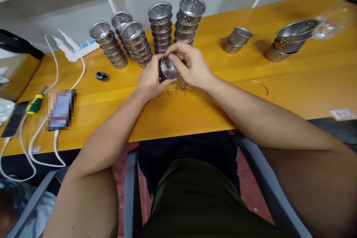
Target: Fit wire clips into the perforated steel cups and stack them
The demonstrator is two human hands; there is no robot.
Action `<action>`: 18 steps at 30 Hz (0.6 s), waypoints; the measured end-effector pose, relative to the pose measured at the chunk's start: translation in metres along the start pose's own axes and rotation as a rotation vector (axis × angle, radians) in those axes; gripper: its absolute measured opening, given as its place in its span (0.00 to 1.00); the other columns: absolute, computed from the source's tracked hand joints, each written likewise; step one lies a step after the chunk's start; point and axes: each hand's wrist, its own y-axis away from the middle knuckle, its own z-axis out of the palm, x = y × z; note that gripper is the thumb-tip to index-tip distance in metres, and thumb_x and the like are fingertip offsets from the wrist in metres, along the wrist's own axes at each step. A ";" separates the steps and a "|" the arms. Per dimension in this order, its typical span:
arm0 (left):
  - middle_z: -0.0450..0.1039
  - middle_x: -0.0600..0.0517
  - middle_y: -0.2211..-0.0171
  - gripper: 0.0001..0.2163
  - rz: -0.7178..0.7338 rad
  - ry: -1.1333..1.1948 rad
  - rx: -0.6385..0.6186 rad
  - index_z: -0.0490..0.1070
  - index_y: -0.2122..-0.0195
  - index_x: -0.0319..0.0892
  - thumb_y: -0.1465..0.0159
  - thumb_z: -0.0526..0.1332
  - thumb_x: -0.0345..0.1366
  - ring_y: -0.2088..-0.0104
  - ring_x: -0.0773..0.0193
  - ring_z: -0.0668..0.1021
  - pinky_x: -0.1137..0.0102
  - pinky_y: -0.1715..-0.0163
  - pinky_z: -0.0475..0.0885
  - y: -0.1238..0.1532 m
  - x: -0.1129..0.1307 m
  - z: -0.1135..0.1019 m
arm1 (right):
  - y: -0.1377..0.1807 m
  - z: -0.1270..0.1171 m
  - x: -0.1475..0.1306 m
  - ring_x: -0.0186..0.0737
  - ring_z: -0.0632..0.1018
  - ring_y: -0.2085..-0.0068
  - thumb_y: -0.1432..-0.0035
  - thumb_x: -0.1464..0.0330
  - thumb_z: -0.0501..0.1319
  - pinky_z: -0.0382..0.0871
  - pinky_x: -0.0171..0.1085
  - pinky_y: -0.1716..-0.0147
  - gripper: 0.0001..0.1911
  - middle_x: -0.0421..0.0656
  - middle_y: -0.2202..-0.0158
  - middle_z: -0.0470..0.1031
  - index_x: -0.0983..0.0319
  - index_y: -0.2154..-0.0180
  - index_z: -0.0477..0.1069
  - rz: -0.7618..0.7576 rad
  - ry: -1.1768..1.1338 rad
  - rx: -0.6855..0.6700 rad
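My left hand (150, 78) is wrapped round a perforated metal cup (168, 68), tilted so that its open mouth faces me. At the cup's rim my right hand (191, 63) has thumb and fingers pinched together; whether a thin wire or only the rim is between them, I cannot make out. Just beneath the hands a small heap of bent wire pieces (180, 87) lies on the table. Behind them rise several stacks of the same perforated cups, one tall stack (160, 26) directly beyond my hands and another (189, 18) to its right.
On the right stand a short cup stack (237, 41), a stack of oval perforated cups (290, 41) and a single curved wire (260, 84). To the left lie a phone (61, 109) on a white cable, a green-and-yellow screwdriver (35, 103), a power strip (80, 49) and a small shiny black object (102, 76).
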 end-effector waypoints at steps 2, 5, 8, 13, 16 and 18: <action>0.84 0.38 0.27 0.54 -0.036 0.001 -0.012 0.68 0.18 0.51 0.32 0.89 0.72 0.21 0.25 0.85 0.33 0.12 0.76 0.001 -0.004 0.001 | 0.000 0.002 0.002 0.54 0.84 0.56 0.19 0.23 0.65 0.89 0.55 0.49 0.39 0.47 0.54 0.84 0.51 0.46 0.80 -0.018 0.032 -0.008; 0.86 0.38 0.30 0.54 -0.061 0.022 -0.011 0.70 0.20 0.52 0.35 0.89 0.74 0.26 0.26 0.89 0.32 0.14 0.79 0.002 -0.009 0.000 | -0.002 0.002 0.012 0.52 0.85 0.60 0.21 0.20 0.65 0.89 0.53 0.56 0.42 0.45 0.60 0.83 0.51 0.45 0.79 0.047 -0.023 -0.024; 0.87 0.39 0.34 0.53 -0.062 0.046 -0.002 0.72 0.24 0.50 0.35 0.86 0.80 0.31 0.30 0.92 0.35 0.19 0.83 0.000 -0.012 -0.001 | -0.005 -0.002 0.022 0.47 0.81 0.67 0.24 0.18 0.67 0.85 0.47 0.66 0.45 0.40 0.67 0.79 0.51 0.42 0.77 0.123 -0.089 -0.053; 0.87 0.39 0.37 0.54 -0.027 0.070 0.027 0.75 0.30 0.48 0.38 0.81 0.88 0.36 0.33 0.92 0.36 0.26 0.87 -0.002 -0.019 -0.003 | -0.010 -0.020 0.023 0.44 0.77 0.74 0.21 0.18 0.63 0.77 0.45 0.74 0.44 0.39 0.64 0.85 0.47 0.34 0.71 0.118 -0.052 0.151; 0.85 0.38 0.36 0.54 0.014 0.049 0.114 0.78 0.31 0.49 0.39 0.79 0.90 0.33 0.32 0.90 0.35 0.23 0.85 -0.003 -0.027 -0.008 | -0.010 -0.039 0.021 0.47 0.80 0.72 0.16 0.26 0.63 0.81 0.48 0.70 0.37 0.41 0.62 0.89 0.49 0.34 0.73 0.104 0.070 0.153; 0.84 0.39 0.35 0.53 0.033 0.040 0.167 0.80 0.31 0.49 0.39 0.80 0.89 0.30 0.32 0.88 0.35 0.21 0.83 -0.004 -0.034 -0.010 | -0.008 -0.050 0.022 0.53 0.86 0.65 0.16 0.32 0.66 0.88 0.54 0.59 0.31 0.45 0.62 0.89 0.51 0.40 0.78 0.080 0.239 -0.039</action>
